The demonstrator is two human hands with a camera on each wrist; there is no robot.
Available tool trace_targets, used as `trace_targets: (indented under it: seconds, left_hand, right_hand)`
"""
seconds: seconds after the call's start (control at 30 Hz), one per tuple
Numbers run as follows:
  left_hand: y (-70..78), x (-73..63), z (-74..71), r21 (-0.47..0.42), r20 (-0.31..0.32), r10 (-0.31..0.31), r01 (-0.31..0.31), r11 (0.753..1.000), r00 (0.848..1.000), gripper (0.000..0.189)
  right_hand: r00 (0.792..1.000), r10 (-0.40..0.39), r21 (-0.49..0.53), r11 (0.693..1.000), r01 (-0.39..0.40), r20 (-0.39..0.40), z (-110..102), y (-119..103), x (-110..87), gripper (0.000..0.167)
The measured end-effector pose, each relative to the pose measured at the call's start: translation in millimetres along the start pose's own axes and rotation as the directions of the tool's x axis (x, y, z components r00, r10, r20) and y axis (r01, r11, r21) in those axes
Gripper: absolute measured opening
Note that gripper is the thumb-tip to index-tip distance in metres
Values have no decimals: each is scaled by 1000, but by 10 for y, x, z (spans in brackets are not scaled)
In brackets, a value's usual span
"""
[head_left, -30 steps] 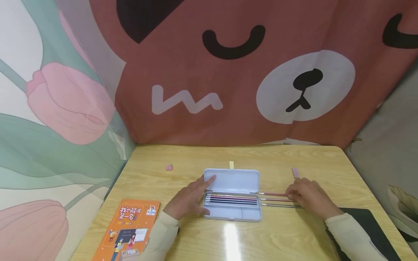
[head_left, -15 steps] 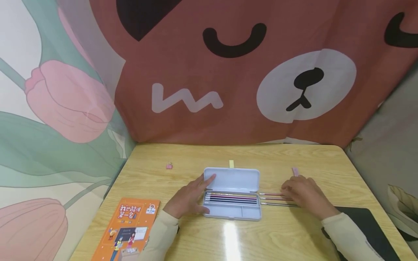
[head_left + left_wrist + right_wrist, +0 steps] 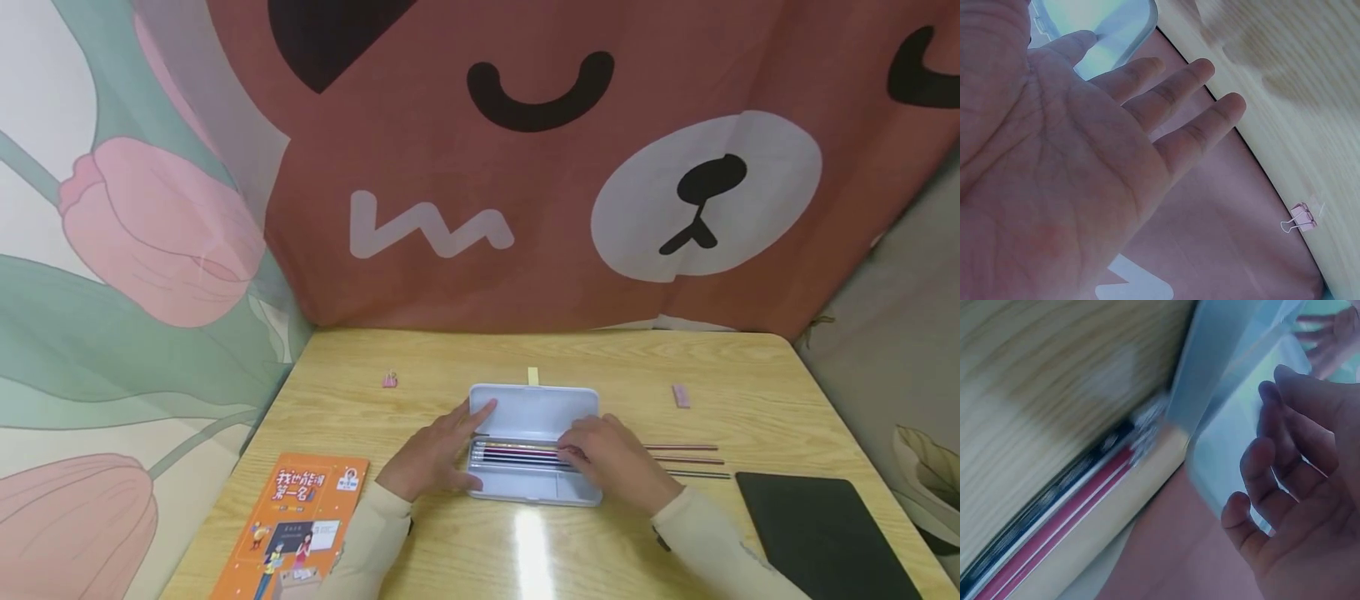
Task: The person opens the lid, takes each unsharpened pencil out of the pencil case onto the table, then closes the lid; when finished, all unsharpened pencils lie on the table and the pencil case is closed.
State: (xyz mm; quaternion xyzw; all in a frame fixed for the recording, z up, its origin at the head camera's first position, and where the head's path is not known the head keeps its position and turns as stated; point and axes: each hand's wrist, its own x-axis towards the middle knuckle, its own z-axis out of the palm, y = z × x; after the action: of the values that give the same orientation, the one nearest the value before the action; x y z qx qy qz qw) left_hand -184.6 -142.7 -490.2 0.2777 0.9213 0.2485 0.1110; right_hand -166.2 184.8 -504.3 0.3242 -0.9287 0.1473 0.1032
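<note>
Pale-blue rectangular pencil case (image 3: pixel 517 487) lies open, central on yellow wooden bench (image 3: pixel 450 550). Left grip (image 3: pixel 431 458) is spread at its left side; whether right grip (image 3: pixel 618 462) pinches, I cannot tell. A bump could scatter its slim pencils (image 3: pixel 517 457).

Left hand (image 3: pixel 435 457) at left end of pencil case (image 3: pixel 517 488); lid (image 3: pixel 525 412) leans back behind. Right hand (image 3: pixel 618 460) over case's right half. Between hands: row of pencils (image 3: pixel 517 457) in rear compartment. Right of right hand: three loose pencils (image 3: pixel 688 460); farther right, nearer the person, flat panel (image 3: pixel 825 529). Behind-right: small block (image 3: pixel 681 397). Behind-left of left hand: binder clip (image 3: pixel 390 381). Front-left: book (image 3: pixel 296 521).
</note>
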Motion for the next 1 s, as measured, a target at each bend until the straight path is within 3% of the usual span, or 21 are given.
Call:
trace_targets:
  seconds: [0.23, 0.4, 0.77, 1.0]
  left_hand:
    - [8, 7, 3, -2, 13, -18, 18, 1000, 1000, 117]
    - [2, 18, 2, 5, -1, 1, -1, 1000, 1000, 119]
    - [-25, 13, 16, 8, 0, -8, 8, 1000, 1000, 119]
    - [-10, 9, 15, 9, -1, -9, 9, 1000, 1000, 119]
  right_hand:
    - [998, -19, -69, 997, 22, 54, 127, -93, 77, 7]
    - [997, 20, -70, 997, -15, 73, 158, -92, 83, 9]
    - [997, 38, -49, 998, -35, 61, 173, -73, 107, 6]
    - [997, 77, 17, 997, -76, -6, 9, 18, -64, 11]
